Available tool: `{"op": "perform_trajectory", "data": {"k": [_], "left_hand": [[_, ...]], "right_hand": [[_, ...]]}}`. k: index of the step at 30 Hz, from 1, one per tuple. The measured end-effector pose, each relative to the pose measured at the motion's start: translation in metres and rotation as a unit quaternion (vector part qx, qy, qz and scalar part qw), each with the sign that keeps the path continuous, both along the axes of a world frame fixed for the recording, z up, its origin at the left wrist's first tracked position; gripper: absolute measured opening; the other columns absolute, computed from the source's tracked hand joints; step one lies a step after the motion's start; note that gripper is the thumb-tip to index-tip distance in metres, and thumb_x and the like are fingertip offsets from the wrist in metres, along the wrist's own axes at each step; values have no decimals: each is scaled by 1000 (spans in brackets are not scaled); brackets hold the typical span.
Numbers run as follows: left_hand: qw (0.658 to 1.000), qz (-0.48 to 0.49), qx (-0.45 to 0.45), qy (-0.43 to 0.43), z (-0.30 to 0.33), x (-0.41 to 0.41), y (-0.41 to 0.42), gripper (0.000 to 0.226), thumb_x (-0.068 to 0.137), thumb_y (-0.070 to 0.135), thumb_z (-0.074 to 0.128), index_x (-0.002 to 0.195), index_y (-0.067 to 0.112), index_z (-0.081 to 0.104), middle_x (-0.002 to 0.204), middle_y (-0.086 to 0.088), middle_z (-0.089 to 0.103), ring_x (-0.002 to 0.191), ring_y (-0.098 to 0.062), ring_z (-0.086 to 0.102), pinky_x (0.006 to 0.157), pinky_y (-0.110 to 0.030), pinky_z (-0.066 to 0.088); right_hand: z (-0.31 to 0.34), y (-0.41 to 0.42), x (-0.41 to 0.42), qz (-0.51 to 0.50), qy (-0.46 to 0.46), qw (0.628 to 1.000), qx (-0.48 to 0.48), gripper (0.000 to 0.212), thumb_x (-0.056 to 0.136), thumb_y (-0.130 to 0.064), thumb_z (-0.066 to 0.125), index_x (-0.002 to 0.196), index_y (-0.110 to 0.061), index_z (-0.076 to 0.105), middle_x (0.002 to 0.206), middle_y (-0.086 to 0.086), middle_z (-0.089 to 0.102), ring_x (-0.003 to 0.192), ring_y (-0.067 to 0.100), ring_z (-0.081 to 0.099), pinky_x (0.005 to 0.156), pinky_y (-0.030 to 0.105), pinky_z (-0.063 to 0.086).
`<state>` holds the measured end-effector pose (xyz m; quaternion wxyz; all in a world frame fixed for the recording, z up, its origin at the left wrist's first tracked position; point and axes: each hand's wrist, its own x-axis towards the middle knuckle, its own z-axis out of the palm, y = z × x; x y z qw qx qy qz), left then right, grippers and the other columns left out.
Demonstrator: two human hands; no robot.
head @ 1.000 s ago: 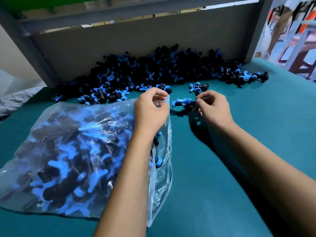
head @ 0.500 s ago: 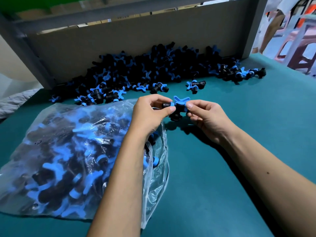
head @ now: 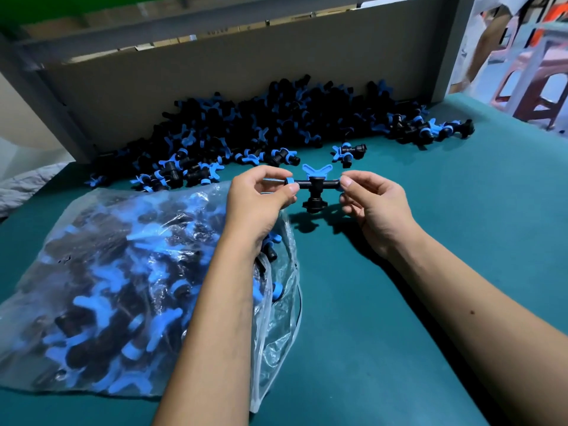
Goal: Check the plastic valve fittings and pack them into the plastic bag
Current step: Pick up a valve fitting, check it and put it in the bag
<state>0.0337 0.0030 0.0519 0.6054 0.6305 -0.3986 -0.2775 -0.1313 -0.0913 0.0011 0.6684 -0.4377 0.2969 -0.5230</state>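
A teal table (head: 430,241) filled the view. A grey cardboard panel (head: 246,75) stood at twelve o'clock, and red stools (head: 541,96) at two o'clock.

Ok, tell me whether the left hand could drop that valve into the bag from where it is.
Probably yes: the left hand pinches the valve fitting right above the plastic bag, whose open mouth lies beside that wrist. The right hand must release first.
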Motion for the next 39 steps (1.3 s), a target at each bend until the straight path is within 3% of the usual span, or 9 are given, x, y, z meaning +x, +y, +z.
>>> {"op": "perform_trajectory", "data": {"k": [4,8,16,23,27,31,34,36,39], "left_hand": [[997,-40,23,-54,-2,-4,-1,19,81,2,84,97,8,77,96,-20,76,93,-35,73,92,-45,60],[995,-39,37,-87,-5,-5,-2,20,78,8,87,93,13,76,94,-16,76,97,-39,71,91,-52,58],[999,-6,19,-49,-2,-1,-3,11,82,7,83,89,13,75,79,-4,76,81,-25,75,76,-36,59],[996,56,-7,-70,6,-10,-7,15,79,21,86,79,15,72,79,-6,76,81,-31,74,85,-51,60],[994,28,-10,-101,11,-16,-7,21,79,26,87,78,12,72,74,-2,76,74,-25,74,80,-48,61],[969,34,-24,-245,16,-18,-4,21,80,40,85,81,24,71,82,13,72,89,-6,66,80,-30,51],[883,84,72,-456,19,-6,1,38,72,46,88,102,34,68,120,9,57,128,-19,38,102,-32,31],[832,71,189,-516,20,0,6,55,68,34,90,115,40,62,144,0,40,145,-26,16,119,-44,15],[825,67,253,-500,23,4,11,77,65,-1,75,127,41,57,160,-8,24,155,-29,-4,125,-55,-9]], "right_hand": [[-2,4,1,29,53,996,-58,13,83,-7,80,93,-7,72,70,5,67,54,13,54,51,22,46],[-2,7,3,51,116,986,-104,18,80,-7,84,93,-4,72,77,8,72,54,12,58,50,22,47],[-3,0,0,-53,-1,998,-19,18,87,-4,76,101,-12,66,78,2,69,62,10,60,56,20,50],[-7,13,11,-34,191,957,-214,32,78,-38,84,94,-24,60,85,-5,65,65,23,61,50,32,55],[-7,12,11,-93,249,921,-284,22,82,-28,83,92,-23,64,80,-8,69,69,23,65,62,38,59],[-4,10,9,-20,112,985,-130,18,97,-25,69,95,-7,70,76,7,72,56,22,64,46,30,52],[3,3,4,28,39,999,-3,43,104,-38,53,97,2,66,72,13,71,48,17,58,41,22,42],[6,-1,1,28,8,998,51,54,105,-48,44,93,1,65,65,11,69,44,14,54,38,20,38],[6,-2,0,20,-15,997,71,55,104,-50,44,92,-1,65,63,8,67,44,12,53,39,19,37]]}}
